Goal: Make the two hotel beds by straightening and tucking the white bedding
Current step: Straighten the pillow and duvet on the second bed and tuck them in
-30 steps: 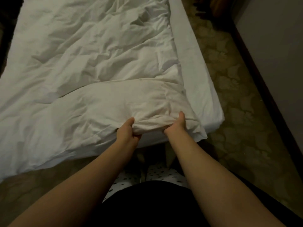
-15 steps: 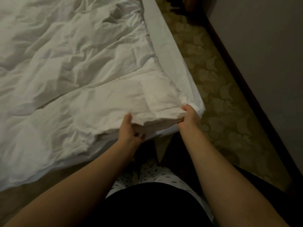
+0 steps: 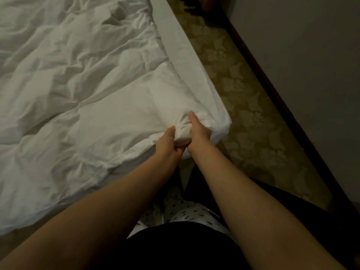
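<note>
From the head camera, a rumpled white cotton duvet (image 3: 87, 84) lies spread across the bed, filling the left and centre of the view. Its surface is heavily creased, and its near edge hangs over the foot of the mattress. Along the right side of the bed a smooth strip of white fitted sheet (image 3: 176, 38) shows beside the duvet, running down to the near right corner.

At that corner both hands grasp the duvet. The left hand (image 3: 168, 145) clenches a bunched wad of the fabric, thumb on top and fingers curled underneath. The right hand (image 3: 197, 131) sits just beside it, almost touching, its thumb lying over the same bunch and its fingers wrapped below, out of sight. Both bare forearms reach in from the bottom of the frame.

Right of the bed lies an olive floral-patterned carpet (image 3: 253, 114), bordered by a dark wooden baseboard (image 3: 272, 94) under a plain grey wall (image 3: 302, 55). Between the arms show white trousers with dark dashes (image 3: 187, 211).
</note>
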The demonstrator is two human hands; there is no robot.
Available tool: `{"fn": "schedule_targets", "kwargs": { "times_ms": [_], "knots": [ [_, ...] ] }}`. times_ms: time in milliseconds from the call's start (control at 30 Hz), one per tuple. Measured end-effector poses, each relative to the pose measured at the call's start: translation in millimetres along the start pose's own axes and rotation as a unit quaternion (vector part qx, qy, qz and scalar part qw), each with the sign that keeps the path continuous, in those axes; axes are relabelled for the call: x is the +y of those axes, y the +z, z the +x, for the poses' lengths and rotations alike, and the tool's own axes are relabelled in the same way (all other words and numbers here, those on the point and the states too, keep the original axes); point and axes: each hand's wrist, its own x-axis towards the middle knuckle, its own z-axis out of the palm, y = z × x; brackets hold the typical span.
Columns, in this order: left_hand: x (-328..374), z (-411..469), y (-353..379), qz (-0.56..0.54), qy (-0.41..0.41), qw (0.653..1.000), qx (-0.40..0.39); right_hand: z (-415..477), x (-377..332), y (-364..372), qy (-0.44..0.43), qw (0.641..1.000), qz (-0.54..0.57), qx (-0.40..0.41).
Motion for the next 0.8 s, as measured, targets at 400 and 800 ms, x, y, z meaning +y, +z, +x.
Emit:
{"fn": "schedule_targets", "kwargs": {
  "times_ms": [400, 800],
  "knots": [
    [-23.1, -27.9, -12.5, 0.124, -0.184, 0.971, -0.094, 19.5, -12.7, -88.0, -0.158, 0.973, -0.122, 0.115],
    [-35.8, 6.8, -33.2, 0.216, -0.116, 0.968, -0.049, 16.8, 0.0, -105.1, -0.25, 0.948, -0.131, 0.146]
  ]
}}
